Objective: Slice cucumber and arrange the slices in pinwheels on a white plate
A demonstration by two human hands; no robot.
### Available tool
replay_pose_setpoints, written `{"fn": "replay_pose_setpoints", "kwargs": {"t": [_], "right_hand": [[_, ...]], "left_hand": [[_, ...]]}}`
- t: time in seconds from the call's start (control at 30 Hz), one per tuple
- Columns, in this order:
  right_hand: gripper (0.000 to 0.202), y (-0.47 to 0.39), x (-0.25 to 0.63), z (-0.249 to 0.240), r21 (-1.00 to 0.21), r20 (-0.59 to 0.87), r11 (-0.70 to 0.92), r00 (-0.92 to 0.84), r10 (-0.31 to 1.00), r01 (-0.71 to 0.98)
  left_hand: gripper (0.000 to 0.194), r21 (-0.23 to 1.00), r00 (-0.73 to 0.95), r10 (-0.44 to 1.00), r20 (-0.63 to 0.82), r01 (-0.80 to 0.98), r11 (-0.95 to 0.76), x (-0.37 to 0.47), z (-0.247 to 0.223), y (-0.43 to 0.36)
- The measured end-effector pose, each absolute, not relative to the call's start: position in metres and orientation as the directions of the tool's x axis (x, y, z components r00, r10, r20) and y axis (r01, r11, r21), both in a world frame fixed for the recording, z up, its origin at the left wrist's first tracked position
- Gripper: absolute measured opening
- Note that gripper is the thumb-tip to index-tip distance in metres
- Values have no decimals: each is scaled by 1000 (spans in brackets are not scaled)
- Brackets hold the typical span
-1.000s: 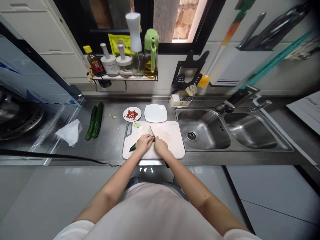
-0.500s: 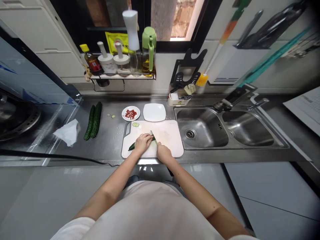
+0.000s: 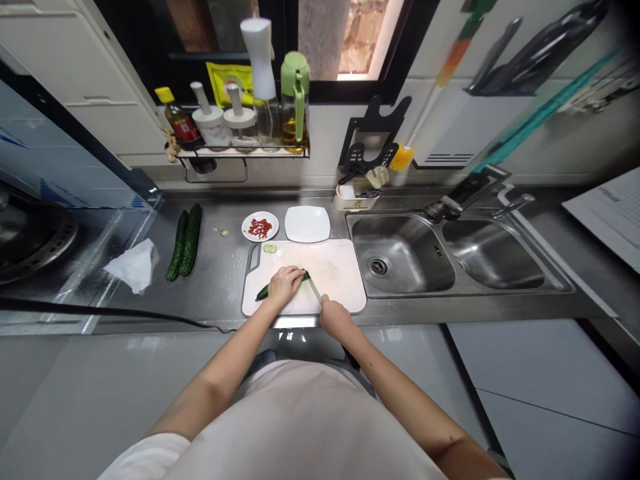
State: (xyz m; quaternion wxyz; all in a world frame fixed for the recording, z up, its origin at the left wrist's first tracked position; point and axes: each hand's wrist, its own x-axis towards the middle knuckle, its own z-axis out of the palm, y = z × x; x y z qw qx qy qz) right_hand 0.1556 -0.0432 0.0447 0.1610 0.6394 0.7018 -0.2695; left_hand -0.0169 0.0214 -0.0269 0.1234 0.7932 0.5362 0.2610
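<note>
A white cutting board (image 3: 340,280) lies on the steel counter. My left hand (image 3: 284,285) is closed over a dark green cucumber (image 3: 263,293), whose ends stick out on both sides of it. My right hand (image 3: 336,316) is wrapped round the handle of a knife (image 3: 315,289); the blade's tip touches or nearly touches the cucumber's right end. Pale cucumber slices (image 3: 270,249) lie at the board's upper left. Behind the board are a small plate of chopped red pieces (image 3: 260,228) and a white square plate (image 3: 307,224).
Two whole cucumbers (image 3: 189,243) and a crumpled white cloth (image 3: 134,265) are on the left of the counter. A double sink (image 3: 410,257) is on the right. Bottles stand on a wall rack (image 3: 245,153) above the counter.
My right hand has moved slightly right and down, drawing the knife back toward me. My left hand keeps its place on the cucumber. The whole view has shifted slightly.
</note>
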Motion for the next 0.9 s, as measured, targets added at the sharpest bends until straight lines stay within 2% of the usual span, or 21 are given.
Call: {"fn": "replay_pose_setpoints", "kwargs": {"t": [0.43,0.63,0.9], "right_hand": [[24,-47,174,48,-220,-524,52,-163,836,974],[24,-43,178,47,-210,-496,44,-145,856,977],[25,-37,180,48,-155,-438,34,-99,893,987]], "left_hand": [[23,453,289,927,240,811,-370,-16,-21,20],[23,437,283,930,234,824,-360,-15,-16,19],[24,476,235,938,255,814,-333,-15,-11,13]]}}
